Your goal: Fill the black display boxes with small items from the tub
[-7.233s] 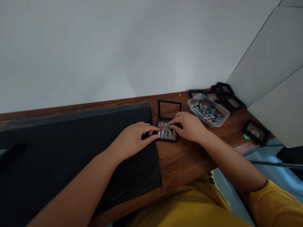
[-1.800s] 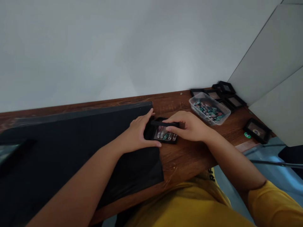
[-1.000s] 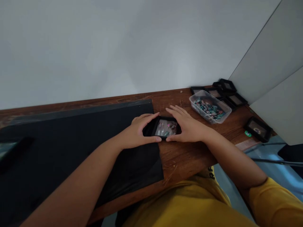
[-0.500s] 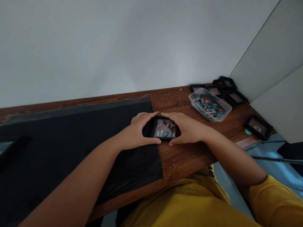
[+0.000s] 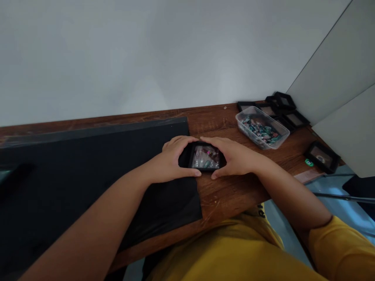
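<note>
Blk display case (image 5: pixel 206 157): lid down, betw. our hands at mat (image 5: pixel 164 136)'s R edge
L hand (image 5: pixel 173 160): our thumb & fingers spread, C-shape round its L end
R hand (image 5: pixel 236 157): same C, R end; can't tell if either grips
Forearms (image 5: pixel 111 207): ours, angled in, both sides

A grey wall (image 5: pixel 117 58) — dimly lit — backs the wooden table (image 5: pixel 228 191).
</note>
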The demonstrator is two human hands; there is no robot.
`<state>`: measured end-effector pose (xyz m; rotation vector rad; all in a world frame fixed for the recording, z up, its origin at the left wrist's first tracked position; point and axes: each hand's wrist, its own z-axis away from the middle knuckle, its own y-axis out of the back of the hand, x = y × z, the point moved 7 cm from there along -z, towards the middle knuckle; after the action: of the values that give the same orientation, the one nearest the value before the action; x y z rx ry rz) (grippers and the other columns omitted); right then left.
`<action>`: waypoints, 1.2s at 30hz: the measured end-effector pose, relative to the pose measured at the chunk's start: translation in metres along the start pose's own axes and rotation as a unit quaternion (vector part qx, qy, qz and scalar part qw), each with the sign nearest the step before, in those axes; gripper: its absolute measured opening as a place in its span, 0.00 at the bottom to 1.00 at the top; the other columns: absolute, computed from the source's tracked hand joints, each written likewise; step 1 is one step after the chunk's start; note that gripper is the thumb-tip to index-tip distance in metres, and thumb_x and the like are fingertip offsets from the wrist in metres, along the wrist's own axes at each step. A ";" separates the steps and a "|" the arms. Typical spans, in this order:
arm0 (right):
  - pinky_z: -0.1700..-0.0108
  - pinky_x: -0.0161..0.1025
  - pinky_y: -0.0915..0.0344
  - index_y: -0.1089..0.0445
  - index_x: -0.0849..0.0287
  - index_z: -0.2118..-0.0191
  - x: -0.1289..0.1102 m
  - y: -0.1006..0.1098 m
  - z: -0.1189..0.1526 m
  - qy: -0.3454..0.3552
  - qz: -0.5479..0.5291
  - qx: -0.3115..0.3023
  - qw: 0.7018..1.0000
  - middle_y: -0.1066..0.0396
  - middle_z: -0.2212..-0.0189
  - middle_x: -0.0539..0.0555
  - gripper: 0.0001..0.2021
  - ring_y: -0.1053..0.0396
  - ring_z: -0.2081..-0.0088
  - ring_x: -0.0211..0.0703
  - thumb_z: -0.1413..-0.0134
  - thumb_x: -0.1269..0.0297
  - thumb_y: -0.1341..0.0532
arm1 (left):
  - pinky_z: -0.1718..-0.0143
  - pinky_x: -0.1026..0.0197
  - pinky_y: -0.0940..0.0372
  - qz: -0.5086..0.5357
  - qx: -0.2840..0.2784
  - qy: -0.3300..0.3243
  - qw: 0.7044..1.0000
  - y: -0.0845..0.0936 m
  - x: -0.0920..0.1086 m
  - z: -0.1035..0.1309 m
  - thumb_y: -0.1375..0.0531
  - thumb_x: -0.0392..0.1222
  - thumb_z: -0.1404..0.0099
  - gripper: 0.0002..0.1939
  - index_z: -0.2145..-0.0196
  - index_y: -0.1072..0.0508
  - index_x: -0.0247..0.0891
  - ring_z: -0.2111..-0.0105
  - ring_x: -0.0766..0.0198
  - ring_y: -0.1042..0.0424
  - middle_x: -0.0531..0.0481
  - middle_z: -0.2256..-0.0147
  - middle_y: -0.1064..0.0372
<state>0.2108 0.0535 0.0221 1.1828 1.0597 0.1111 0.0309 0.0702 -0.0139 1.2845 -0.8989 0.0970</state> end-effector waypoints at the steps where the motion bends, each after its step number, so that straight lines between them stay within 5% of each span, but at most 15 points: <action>1: 0.26 0.62 0.45 0.46 0.58 0.24 0.000 0.000 0.000 -0.002 0.001 -0.001 1.000 0.41 0.26 0.66 0.56 0.41 0.27 0.63 0.56 0.59 0.21 | 0.29 0.32 0.47 -0.001 -0.001 0.000 1.000 0.000 0.000 0.000 0.30 0.71 0.49 0.49 0.36 0.36 0.48 0.29 0.36 0.43 0.40 0.34 0.36; 16: 0.27 0.65 0.45 0.48 0.53 0.23 0.001 -0.001 0.000 0.019 -0.014 -0.006 1.000 0.41 0.27 0.65 0.56 0.41 0.28 0.65 0.55 0.59 0.21 | 0.33 0.28 0.42 -0.004 -0.007 0.042 0.999 -0.005 -0.011 0.001 0.29 0.72 0.52 0.54 0.33 0.38 0.52 0.30 0.29 0.43 0.39 0.32 0.40; 23: 0.27 0.63 0.45 0.47 0.58 0.23 0.006 -0.002 -0.004 0.005 -0.006 -0.006 1.000 0.41 0.27 0.68 0.58 0.41 0.28 0.64 0.57 0.57 0.20 | 0.33 0.27 0.44 -0.014 -0.013 0.048 0.999 -0.005 -0.009 0.000 0.30 0.73 0.52 0.55 0.32 0.38 0.50 0.28 0.27 0.49 0.37 0.30 0.43; 30: 0.26 0.64 0.46 0.45 0.59 0.25 0.010 0.001 -0.006 0.007 -0.031 -0.006 0.999 0.43 0.26 0.68 0.59 0.41 0.27 0.66 0.62 0.56 0.19 | 0.33 0.29 0.42 -0.006 0.028 0.018 0.999 -0.007 -0.010 0.002 0.28 0.73 0.54 0.53 0.36 0.35 0.49 0.32 0.32 0.41 0.38 0.34 0.37; 36: 0.27 0.62 0.44 0.44 0.58 0.26 -0.003 0.008 -0.001 0.064 -0.030 0.020 0.997 0.39 0.28 0.65 0.51 0.40 0.29 0.63 0.56 0.62 0.25 | 0.35 0.29 0.38 0.003 0.046 0.017 0.999 -0.004 -0.003 0.008 0.25 0.69 0.59 0.55 0.38 0.36 0.47 0.35 0.30 0.38 0.37 0.36 0.37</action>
<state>0.2116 0.0556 0.0302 1.1921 1.2142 0.1204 0.0269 0.0629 -0.0192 1.3619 -0.8764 0.1657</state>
